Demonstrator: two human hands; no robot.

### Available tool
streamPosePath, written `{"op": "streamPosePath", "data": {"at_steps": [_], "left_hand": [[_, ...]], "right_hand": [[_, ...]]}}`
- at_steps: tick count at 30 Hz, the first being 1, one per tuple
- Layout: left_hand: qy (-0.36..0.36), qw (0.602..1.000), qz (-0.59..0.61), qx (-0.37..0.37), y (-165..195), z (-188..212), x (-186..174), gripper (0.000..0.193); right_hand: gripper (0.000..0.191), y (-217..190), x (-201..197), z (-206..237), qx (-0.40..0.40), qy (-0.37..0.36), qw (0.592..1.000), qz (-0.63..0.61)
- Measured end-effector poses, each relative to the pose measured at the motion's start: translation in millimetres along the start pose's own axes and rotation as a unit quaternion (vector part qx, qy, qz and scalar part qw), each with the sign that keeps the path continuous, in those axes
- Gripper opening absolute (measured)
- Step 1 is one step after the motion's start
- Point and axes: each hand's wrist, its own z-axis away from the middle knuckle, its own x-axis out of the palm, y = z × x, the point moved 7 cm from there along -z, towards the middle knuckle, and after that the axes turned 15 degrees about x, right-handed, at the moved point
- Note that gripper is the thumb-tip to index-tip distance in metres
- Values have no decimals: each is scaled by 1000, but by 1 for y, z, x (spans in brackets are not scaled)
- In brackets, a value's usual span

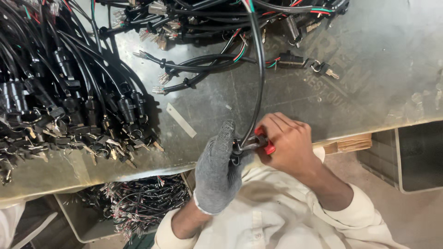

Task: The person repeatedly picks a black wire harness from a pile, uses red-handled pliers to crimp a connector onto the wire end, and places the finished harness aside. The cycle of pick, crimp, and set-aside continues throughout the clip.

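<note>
Left hand point(217, 173) in grey knit glove, closed round the long black sheathed cable point(260, 74) at the worktop's near edge. Right hand point(288, 145), bare, clenched on small red-handled cutters point(262, 144) — jaws at a cable tie, probably. Trimming step; next calls for a close, steady snip. Beyond: heaped black wiring harnesses point(69, 92) on scratched grey metal worktop point(378, 69) — bin of wires point(138, 203) below.
</note>
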Motion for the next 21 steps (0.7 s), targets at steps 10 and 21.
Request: {"op": "streamPosePath", "data": {"at_steps": [10,21], "left_hand": [[-60,984,-169,14,-4,-4,9,61],[-91,931,342,-86,6,-14,-8,62]], "right_hand": [[32,0,-5,12,33,34,999,9],[31,8,11,-3,-90,-17,989,-118]]}}
